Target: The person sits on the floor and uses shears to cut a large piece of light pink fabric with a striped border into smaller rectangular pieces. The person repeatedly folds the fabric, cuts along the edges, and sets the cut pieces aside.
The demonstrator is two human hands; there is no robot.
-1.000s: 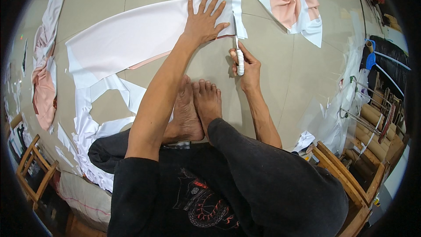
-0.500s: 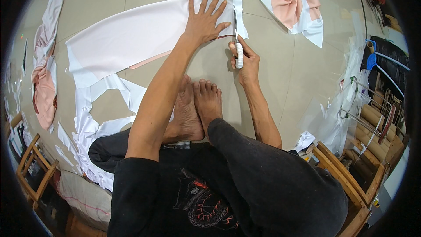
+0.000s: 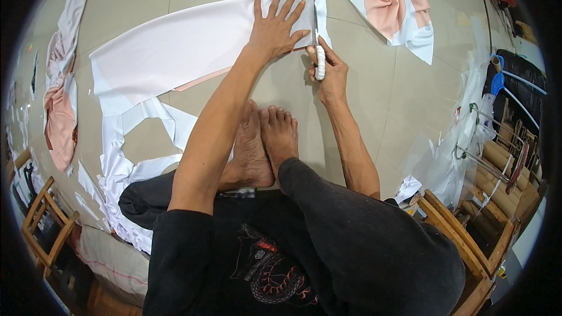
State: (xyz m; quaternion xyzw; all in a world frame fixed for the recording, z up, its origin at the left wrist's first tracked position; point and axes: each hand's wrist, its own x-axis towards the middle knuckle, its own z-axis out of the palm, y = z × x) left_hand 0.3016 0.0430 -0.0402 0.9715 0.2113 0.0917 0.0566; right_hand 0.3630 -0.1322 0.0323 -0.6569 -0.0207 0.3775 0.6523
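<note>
A long pale pink and white fabric piece [image 3: 170, 52] lies flat on the tiled floor, with a peach layer showing along its lower edge. My left hand [image 3: 272, 32] rests on it near the right end, fingers spread out. My right hand [image 3: 331, 76] grips scissors [image 3: 320, 60] with a white-wrapped handle; their blades lie along a line just inside the fabric's right end, a narrow white margin to their right. My bare feet [image 3: 278, 134] are below the fabric, between my forearms.
Peach and white fabric [image 3: 380, 0] lies at upper right, another long bundle [image 3: 61, 117] at left. White scraps [image 3: 117, 193] are heaped at lower left. On the right are plastic sheeting [image 3: 456, 140], cardboard rolls [image 3: 497, 169] and a wooden frame [image 3: 445, 222]; a wooden rack [image 3: 44, 216] stands at left.
My right hand and the scissors have moved up, away from me, along the fabric's right end. My left hand has shifted very slightly with the fabric.
</note>
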